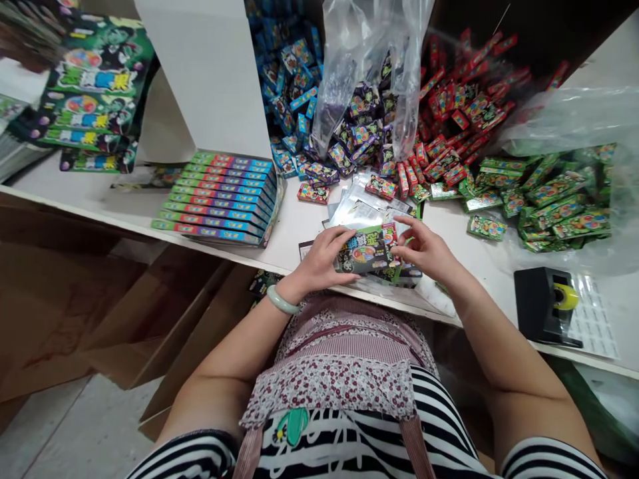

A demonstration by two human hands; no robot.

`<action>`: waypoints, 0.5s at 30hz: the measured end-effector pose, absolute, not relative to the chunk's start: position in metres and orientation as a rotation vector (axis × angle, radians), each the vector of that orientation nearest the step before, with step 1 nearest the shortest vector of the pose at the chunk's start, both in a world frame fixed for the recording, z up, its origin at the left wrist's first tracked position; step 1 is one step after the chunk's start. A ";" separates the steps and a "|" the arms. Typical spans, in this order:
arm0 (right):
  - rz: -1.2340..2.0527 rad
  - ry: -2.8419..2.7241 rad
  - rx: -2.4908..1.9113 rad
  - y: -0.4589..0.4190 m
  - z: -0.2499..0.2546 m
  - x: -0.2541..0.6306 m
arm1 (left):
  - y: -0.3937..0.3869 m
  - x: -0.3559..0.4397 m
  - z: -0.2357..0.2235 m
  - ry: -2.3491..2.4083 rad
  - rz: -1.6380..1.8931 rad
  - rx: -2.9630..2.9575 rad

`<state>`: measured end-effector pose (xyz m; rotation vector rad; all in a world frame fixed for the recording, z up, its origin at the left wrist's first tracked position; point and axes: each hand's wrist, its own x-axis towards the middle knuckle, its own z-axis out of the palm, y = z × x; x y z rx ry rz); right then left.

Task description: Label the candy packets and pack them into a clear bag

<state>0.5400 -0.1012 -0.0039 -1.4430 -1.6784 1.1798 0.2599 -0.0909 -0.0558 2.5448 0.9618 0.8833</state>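
My left hand (323,259) grips a flat printed packet (365,249) by its left end, thumb below and fingers above. The packet is dark with green, blue and yellow lettering. At its right end sits a small red candy box (389,234), with the thumb and forefinger of my right hand (425,250) around it. How far this box goes into the packet cannot be made out. Under both hands lie silvery flat packets (357,207). Loose red boxes (313,193) lie just behind them.
Blue (294,86), purple (362,130), red (464,106) and green small boxes (559,199) lie heaped along the back, with clear plastic bags among them. A stack of multicoloured flat boxes (214,199) stands left. A tape dispenser (539,303) is at right, and cardboard cartons (60,299) lie below the table edge.
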 end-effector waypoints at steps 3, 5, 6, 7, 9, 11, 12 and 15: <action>0.873 -1.764 -1.439 -0.101 -0.014 0.528 | -0.089 0.258 -0.056 1.015 0.915 2.509; 0.835 -1.924 -1.360 -0.103 -0.018 0.523 | -0.088 0.257 -0.055 1.010 0.905 2.493; 0.878 -1.992 -1.308 -0.102 -0.019 0.522 | -0.087 0.256 -0.055 1.000 0.896 2.487; 0.930 -2.029 -1.260 -0.099 -0.020 0.522 | -0.086 0.255 -0.055 0.995 0.893 2.481; 0.980 -2.005 -1.217 -0.084 -0.020 0.523 | -0.082 0.249 -0.053 1.011 0.903 2.471; 0.894 -1.900 -1.280 -0.055 -0.018 0.524 | -0.078 0.240 -0.050 1.056 0.918 2.473; 0.813 -1.864 -1.340 -0.035 -0.016 0.522 | -0.077 0.235 -0.049 1.074 0.921 2.479; 0.459 -1.983 -1.514 0.031 -0.010 0.507 | -0.076 0.223 -0.045 1.077 0.921 2.495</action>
